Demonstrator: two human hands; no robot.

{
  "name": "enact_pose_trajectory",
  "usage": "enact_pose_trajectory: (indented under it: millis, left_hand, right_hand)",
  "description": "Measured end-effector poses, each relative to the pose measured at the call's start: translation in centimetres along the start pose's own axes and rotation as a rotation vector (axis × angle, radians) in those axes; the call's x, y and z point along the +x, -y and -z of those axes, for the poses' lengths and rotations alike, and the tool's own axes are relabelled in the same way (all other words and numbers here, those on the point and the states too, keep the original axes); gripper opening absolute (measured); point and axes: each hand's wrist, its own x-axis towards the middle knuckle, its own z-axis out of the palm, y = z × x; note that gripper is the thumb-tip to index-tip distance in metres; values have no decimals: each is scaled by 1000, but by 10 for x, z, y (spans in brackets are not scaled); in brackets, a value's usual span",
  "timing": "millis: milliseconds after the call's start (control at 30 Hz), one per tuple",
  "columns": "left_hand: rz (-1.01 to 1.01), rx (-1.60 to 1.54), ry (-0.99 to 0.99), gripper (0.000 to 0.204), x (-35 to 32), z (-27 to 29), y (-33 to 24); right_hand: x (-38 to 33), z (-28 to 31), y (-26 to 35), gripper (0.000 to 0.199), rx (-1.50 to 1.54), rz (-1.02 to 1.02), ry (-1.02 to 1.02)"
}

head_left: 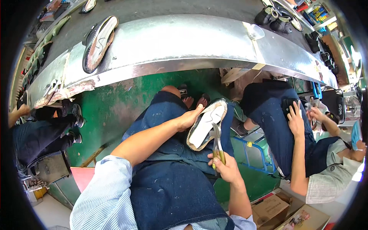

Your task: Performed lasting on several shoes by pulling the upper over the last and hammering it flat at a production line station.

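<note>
Dark blue apron cloth (168, 195) spreads over the person's body and lap at the near side, with a striped sleeve (105, 182) to its left. Above the lap, a little right of the middle, is an upturned shoe (206, 128), its white underside facing up, ringed by a pleated edge; its toe-to-heel line slants from near left to far right. The left hand (189, 118) is closed on the shoe's left edge, the fingers mostly hidden behind it. The right hand (227, 168) is wrapped round the yellow-green handles of a pair of metal pincers (217, 142), whose head points away from the person and lies over the shoe's right edge; whether the jaws bite on the edge, I cannot tell.

Beyond the knees, across a strip of green floor (132, 101), runs a long bench (172, 40) with a shiny metal front. Another upturned shoe (100, 46), dark with a pale underside, rests slantwise on its left part. Dark shoes (281, 25) stand at the far right of the bench. Close by on the right sits a co-worker (266, 115), one hand (296, 120) on a dark piece held over the thigh. Near right, a cardboard box (270, 210) sits low down. On the left, another person's legs (46, 128) show beside the bench.
</note>
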Motion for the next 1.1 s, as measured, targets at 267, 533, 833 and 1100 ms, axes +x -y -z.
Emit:
enact_pose_trajectory:
  millis: [267, 533, 833, 1100]
  left_hand:
    - [-150, 268, -28, 66, -10, -6, 12]
    - [-164, 440, -67, 56, -17, -9, 23]
    - [-179, 716, -70, 78, -22, -22, -5]
    - [-92, -511, 218, 61, -75, 2, -32]
  right_hand:
    - [28, 6, 16, 35, 568, -173, 206]
    - [19, -18, 11, 16, 90, -8, -175]
    - [-1, 4, -8, 26, -40, 102, -344]
    - [-31, -13, -54, 32, 102, 82, -411]
